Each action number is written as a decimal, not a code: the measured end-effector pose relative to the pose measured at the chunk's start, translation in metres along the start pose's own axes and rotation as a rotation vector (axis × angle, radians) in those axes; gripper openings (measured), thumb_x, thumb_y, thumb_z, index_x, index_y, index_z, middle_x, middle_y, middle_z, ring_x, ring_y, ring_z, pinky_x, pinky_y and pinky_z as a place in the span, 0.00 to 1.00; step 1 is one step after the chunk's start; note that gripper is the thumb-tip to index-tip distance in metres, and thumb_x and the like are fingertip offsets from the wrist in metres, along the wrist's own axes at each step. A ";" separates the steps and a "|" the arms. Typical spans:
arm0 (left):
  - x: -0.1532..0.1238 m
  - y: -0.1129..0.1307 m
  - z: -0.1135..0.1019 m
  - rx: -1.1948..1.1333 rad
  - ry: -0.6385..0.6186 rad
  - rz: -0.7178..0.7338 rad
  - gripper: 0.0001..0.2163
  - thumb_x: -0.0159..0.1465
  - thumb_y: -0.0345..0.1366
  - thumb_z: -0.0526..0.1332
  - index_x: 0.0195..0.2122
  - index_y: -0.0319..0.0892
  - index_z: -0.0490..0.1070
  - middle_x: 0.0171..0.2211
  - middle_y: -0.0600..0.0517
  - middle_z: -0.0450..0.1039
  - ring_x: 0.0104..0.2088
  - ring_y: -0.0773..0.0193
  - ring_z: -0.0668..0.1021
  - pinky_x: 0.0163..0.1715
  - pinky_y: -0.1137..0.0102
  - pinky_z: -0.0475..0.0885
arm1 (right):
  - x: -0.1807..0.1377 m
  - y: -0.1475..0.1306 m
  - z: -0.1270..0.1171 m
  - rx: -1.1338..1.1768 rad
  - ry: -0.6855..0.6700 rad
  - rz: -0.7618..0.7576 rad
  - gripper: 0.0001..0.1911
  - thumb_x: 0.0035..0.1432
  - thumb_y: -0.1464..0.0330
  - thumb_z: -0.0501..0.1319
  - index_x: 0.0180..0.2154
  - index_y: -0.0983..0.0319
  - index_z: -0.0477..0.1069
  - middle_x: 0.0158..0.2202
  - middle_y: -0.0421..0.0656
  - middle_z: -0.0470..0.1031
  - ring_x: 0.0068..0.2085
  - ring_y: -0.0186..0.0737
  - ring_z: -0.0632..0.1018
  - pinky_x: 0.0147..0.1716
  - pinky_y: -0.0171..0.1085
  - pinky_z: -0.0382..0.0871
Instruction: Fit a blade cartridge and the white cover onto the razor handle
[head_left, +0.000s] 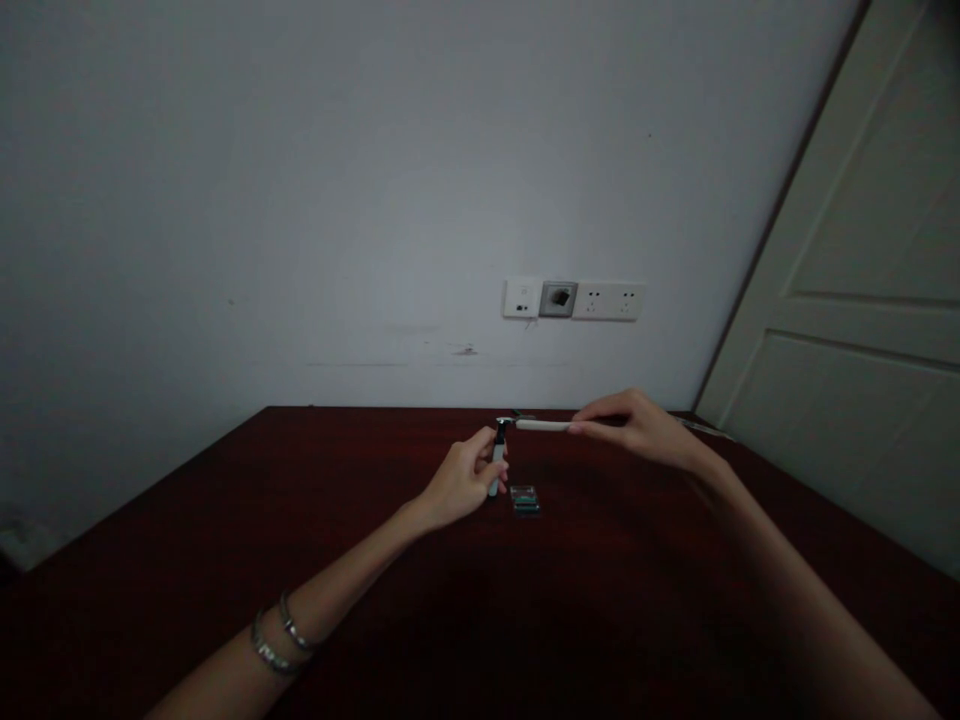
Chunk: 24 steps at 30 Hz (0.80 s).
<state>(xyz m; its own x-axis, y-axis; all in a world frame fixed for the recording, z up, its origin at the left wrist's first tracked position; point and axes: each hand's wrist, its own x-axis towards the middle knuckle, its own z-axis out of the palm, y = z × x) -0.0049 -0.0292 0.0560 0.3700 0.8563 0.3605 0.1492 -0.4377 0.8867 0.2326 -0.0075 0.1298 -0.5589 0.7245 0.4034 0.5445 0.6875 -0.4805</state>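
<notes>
Upright in my left hand [469, 476] is a razor [497, 462] with a pale grey handle, a dark neck and a head at the top. My left fingers and thumb are wrapped round its handle. My right hand [626, 428] pinches the right end of a slim white stick [544, 426], which looks like a toothbrush. It lies level, and its left end is at the razor's head; I cannot tell whether they touch. Just right of and below my left hand, a small clear plastic case [525, 500] with teal parts rests on the dark red table [360, 580].
A pale wall [375, 200] rises behind the table's far edge. On it sits a row of sockets [607, 301], one with a grey frame [559, 299]. A panelled door [877, 270] leans into view at the right. The light is dim.
</notes>
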 end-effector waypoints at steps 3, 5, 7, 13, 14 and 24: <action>0.000 -0.001 -0.001 0.008 0.006 0.002 0.03 0.59 0.30 0.53 0.34 0.39 0.59 0.26 0.55 0.66 0.23 0.70 0.73 0.25 0.74 0.70 | -0.003 -0.003 -0.003 0.000 0.017 0.019 0.17 0.53 0.56 0.58 0.30 0.61 0.78 0.28 0.43 0.79 0.29 0.40 0.75 0.29 0.36 0.67; -0.001 -0.001 0.000 0.018 0.006 0.009 0.02 0.59 0.30 0.53 0.34 0.39 0.59 0.26 0.55 0.66 0.22 0.71 0.73 0.24 0.74 0.70 | -0.001 -0.011 0.002 0.007 0.044 -0.011 0.16 0.53 0.57 0.57 0.30 0.61 0.78 0.28 0.43 0.79 0.30 0.40 0.76 0.30 0.36 0.67; -0.001 0.002 0.001 0.031 0.019 0.028 0.02 0.59 0.30 0.53 0.34 0.39 0.60 0.25 0.54 0.66 0.23 0.71 0.73 0.25 0.74 0.70 | 0.001 -0.018 0.008 0.008 0.053 -0.053 0.16 0.54 0.56 0.57 0.31 0.60 0.78 0.29 0.43 0.79 0.30 0.40 0.76 0.31 0.37 0.68; -0.002 0.011 -0.001 0.008 0.072 0.094 0.03 0.59 0.31 0.54 0.34 0.39 0.59 0.26 0.55 0.65 0.24 0.70 0.73 0.28 0.72 0.70 | -0.003 -0.002 -0.008 -0.032 0.020 0.004 0.17 0.54 0.56 0.57 0.30 0.61 0.77 0.27 0.42 0.78 0.29 0.39 0.75 0.28 0.36 0.66; -0.002 0.011 -0.002 0.005 0.079 0.097 0.03 0.59 0.31 0.54 0.33 0.39 0.59 0.26 0.55 0.65 0.24 0.70 0.73 0.28 0.72 0.70 | -0.005 -0.001 -0.011 -0.038 0.033 0.024 0.17 0.54 0.56 0.57 0.29 0.61 0.77 0.27 0.43 0.78 0.29 0.40 0.75 0.28 0.36 0.66; -0.003 0.006 0.001 0.015 0.030 0.070 0.04 0.59 0.33 0.54 0.34 0.39 0.60 0.26 0.54 0.65 0.24 0.71 0.73 0.27 0.73 0.70 | -0.001 -0.015 0.001 -0.045 -0.005 -0.070 0.19 0.56 0.55 0.55 0.31 0.61 0.77 0.28 0.43 0.78 0.29 0.38 0.74 0.29 0.35 0.65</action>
<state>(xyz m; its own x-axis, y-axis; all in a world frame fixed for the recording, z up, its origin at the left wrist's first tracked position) -0.0044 -0.0348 0.0601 0.3528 0.8310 0.4301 0.1378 -0.5008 0.8545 0.2241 -0.0186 0.1361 -0.5998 0.6743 0.4307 0.5311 0.7381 -0.4160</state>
